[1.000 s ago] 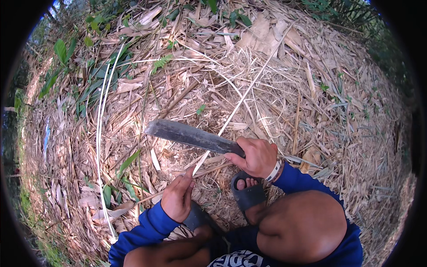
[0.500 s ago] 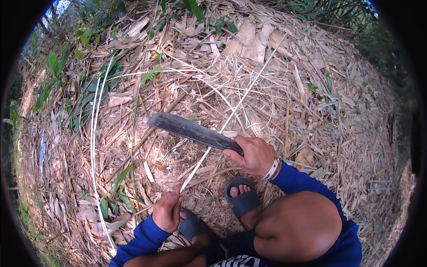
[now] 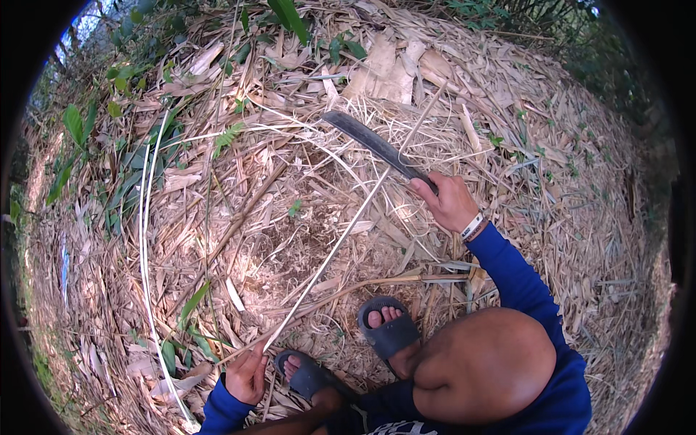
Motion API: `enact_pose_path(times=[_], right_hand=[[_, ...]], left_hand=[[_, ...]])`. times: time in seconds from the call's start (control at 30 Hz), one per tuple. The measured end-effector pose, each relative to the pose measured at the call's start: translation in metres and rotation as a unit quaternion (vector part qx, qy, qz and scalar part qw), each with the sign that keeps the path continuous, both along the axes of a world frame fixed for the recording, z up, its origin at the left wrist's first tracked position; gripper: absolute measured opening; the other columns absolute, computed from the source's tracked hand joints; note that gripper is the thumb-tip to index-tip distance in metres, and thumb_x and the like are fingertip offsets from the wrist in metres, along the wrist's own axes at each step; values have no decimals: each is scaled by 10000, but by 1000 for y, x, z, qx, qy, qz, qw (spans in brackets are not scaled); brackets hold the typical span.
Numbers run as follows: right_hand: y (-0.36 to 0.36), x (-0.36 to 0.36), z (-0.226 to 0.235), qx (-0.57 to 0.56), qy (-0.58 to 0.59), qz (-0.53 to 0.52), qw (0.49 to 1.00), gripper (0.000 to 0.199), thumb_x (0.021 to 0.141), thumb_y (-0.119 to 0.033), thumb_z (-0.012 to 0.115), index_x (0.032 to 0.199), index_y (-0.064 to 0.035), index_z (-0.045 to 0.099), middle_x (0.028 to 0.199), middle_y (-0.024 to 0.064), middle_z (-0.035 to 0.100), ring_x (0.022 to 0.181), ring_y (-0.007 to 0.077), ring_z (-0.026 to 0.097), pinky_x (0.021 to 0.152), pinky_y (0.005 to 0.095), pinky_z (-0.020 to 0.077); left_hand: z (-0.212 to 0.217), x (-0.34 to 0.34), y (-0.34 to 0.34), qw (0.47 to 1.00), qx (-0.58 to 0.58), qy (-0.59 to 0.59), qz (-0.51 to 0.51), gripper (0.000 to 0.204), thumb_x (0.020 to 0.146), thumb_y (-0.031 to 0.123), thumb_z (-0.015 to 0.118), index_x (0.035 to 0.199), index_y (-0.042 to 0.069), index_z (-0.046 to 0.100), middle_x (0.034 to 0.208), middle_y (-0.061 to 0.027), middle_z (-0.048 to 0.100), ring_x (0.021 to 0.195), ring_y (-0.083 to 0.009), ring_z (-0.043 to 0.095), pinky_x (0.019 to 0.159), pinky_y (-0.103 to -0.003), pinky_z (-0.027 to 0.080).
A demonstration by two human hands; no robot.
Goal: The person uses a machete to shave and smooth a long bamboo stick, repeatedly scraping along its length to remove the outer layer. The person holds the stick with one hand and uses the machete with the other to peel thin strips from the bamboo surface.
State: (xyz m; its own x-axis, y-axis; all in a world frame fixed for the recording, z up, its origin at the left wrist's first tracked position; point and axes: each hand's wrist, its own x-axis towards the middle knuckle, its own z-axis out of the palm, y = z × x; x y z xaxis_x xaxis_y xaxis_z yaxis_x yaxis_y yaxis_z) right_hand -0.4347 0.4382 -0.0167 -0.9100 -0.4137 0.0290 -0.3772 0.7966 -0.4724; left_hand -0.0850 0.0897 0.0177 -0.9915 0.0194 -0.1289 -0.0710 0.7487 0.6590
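Observation:
My right hand (image 3: 449, 203) is closed round the handle end of a long, dark machete (image 3: 370, 141) with a blunt, squared tip. Its blade points up and to the left. It lies across a long, pale, narrow strip, apparently bamboo (image 3: 326, 262), covering a short stretch of it; whether the two touch I cannot tell. At the lower left, my left hand (image 3: 245, 375) pinches the strip's near end. From there the strip slants up and right, past the blade, toward the litter at the top.
Two long pale strips (image 3: 145, 254) curve down the left side. Dry leaves and husks cover the ground, with a heap of thin shavings (image 3: 362, 116) beyond the blade. Green leafy plants (image 3: 76, 127) grow at the left. My sandalled feet (image 3: 388, 326) stand close below the strip.
The machete has moved up and right along the strip, away from my left hand. My left hand has drawn down and left, still gripping the strip's end.

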Motion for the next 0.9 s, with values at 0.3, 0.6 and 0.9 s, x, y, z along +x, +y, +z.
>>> enact_pose_path(times=[0.3,0.6,0.9], right_hand=[[52,-55,3,-19,32,-88,995,597,973,-501,544,760,49,636,544,223,530,530,387,572,547,468,433],[17,-12,16,-41,28,-8,999,592,975,-508,540,788,44,648,536,195,532,495,360,561,530,450,431],[21,-9,19,-54,-16,-36,998,569,985,-499,515,844,32,665,531,181,546,503,341,578,548,456,446]], left_hand=[[-9,44,-26,999,-42,25,20,339,887,-40,602,1218,26,631,688,-138,534,539,-293,557,504,-361,437],[-16,60,-43,993,-99,51,28,380,840,-58,644,1214,1,623,667,-138,539,518,-294,539,487,-379,429],[-18,58,-41,993,-107,37,22,398,832,-68,647,1224,-10,611,686,-157,551,544,-316,560,508,-396,446]])
